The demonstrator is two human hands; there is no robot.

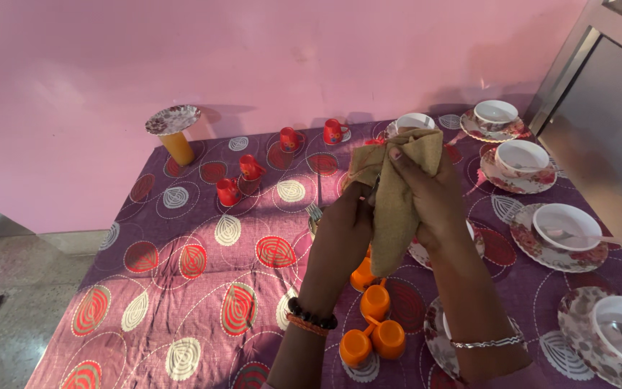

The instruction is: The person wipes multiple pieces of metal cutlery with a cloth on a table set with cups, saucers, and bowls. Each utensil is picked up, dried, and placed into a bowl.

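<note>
Pink wall backs a table under a purple patterned cloth. Above orange cups, the right hand closes around a tan cloth; the left hand pinches something hidden beneath it. Bowls on floral plates line the right edge.

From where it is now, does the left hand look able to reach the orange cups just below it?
Probably yes: the left hand is beside the cloth, and the orange cups sit uncovered directly beneath it.
</note>
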